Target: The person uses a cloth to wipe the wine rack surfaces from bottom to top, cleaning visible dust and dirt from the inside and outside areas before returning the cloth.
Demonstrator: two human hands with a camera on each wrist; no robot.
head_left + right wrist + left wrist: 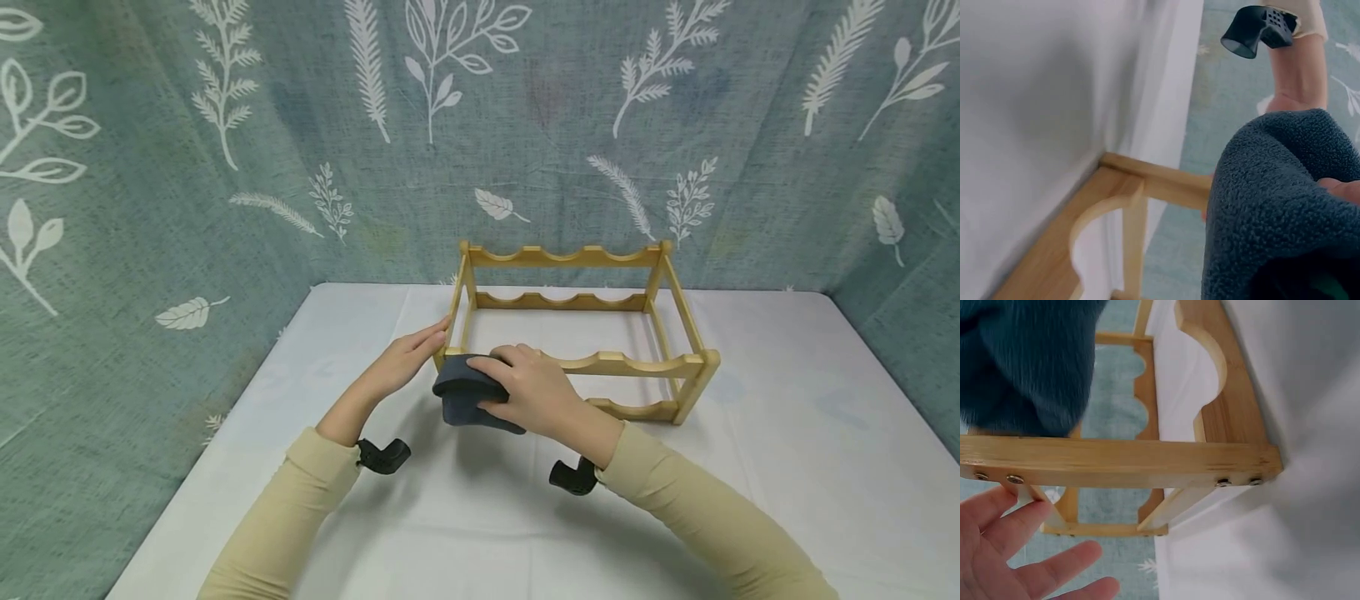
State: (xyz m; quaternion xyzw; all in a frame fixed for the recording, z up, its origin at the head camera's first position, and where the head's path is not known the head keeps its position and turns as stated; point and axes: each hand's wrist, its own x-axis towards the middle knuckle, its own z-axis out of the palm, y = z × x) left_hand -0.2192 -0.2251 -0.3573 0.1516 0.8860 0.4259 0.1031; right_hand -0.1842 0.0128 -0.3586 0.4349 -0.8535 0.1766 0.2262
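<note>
We see the left hand point(401, 365) with its fingers extended beside the left end of the wooden bottle rack point(615, 363), though we cannot tell whether they press it; next we find the dark blue terry towel point(459, 385), bunched at the rack's front left corner; the right hand point(542, 395) grips it from the right, above the white tablecloth point(480, 533).

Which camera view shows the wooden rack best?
The head view: nearly the whole wooden rack is visible, its front partly hidden by the right hand and blue cloth. The left wrist view shows one end closely, with screws; the right wrist view, only one corner.
</note>
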